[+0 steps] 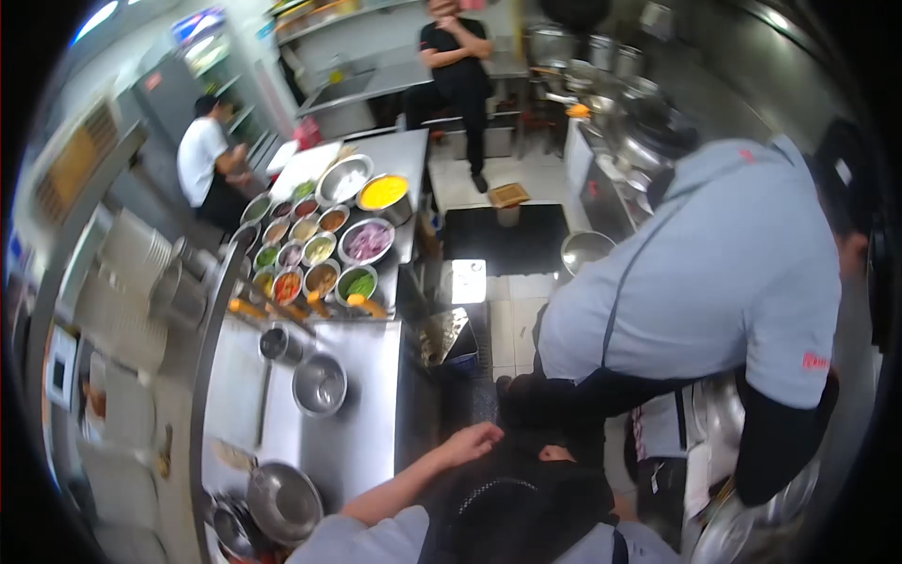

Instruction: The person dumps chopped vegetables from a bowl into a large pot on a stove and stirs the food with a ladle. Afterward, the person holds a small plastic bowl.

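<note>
My left hand (473, 444) is held in front of my dark apron, to the right of the steel counter (371, 414). Its fingers are loosely bent, and nothing shows in them. Only a small part of my right hand (556, 453) appears against the dark clothing; its fingers are too hidden to read. On the counter are an empty-looking steel bowl (319, 384), a dark container (280, 345) and a steel pan (285, 502). Neither hand touches them.
Bowls of purple onion (367, 242), yellow food (383, 192) and green pieces (357, 284) stand on the prep table. A co-worker in grey (686, 273) leans close at the right. Others are a person in white (203, 160) and one in black (458, 66) at the back.
</note>
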Demonstrator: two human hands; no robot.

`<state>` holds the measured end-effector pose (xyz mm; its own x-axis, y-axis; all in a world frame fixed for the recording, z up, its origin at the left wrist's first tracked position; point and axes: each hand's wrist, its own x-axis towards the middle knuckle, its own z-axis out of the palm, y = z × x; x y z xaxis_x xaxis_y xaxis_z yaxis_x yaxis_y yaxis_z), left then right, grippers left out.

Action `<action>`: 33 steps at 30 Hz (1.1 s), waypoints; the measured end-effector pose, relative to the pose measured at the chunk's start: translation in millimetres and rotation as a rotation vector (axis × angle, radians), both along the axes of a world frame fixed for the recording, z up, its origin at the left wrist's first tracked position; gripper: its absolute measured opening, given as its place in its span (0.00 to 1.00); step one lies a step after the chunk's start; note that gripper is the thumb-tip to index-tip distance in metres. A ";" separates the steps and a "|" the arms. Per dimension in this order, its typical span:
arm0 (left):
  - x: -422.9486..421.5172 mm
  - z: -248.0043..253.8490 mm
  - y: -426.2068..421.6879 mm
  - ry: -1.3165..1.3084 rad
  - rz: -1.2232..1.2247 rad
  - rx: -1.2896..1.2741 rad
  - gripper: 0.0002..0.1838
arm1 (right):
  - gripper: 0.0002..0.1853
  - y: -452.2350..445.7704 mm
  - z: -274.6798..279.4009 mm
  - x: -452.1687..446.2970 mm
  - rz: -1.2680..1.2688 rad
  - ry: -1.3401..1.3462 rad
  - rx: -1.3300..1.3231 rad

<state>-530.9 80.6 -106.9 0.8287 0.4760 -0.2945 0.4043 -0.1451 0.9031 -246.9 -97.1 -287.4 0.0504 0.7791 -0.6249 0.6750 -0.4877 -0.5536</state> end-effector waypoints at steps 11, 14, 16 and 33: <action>24.5 89.8 34.1 -0.330 -0.815 -0.608 0.21 | 0.17 -133.4 2.5 -82.2 -0.507 -0.182 -0.406; 38.3 135.7 22.2 -0.302 -0.950 -0.786 0.23 | 0.16 -131.4 1.8 -116.3 -0.572 -0.062 -0.380; 54.9 161.5 6.9 -0.278 -1.044 -0.861 0.25 | 0.14 -146.9 -53.7 -147.1 -0.816 -0.148 -0.187; 112.1 222.9 -112.6 0.153 -1.654 -1.335 0.54 | 0.15 -207.4 40.6 -139.9 -0.775 -0.188 0.006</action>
<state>-418.8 -32.0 116.0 0.1003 -0.9823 0.1584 0.6702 0.1844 0.7190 -386.8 -304.5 -246.8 0.6836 0.4824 -0.5477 0.2274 -0.8538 -0.4683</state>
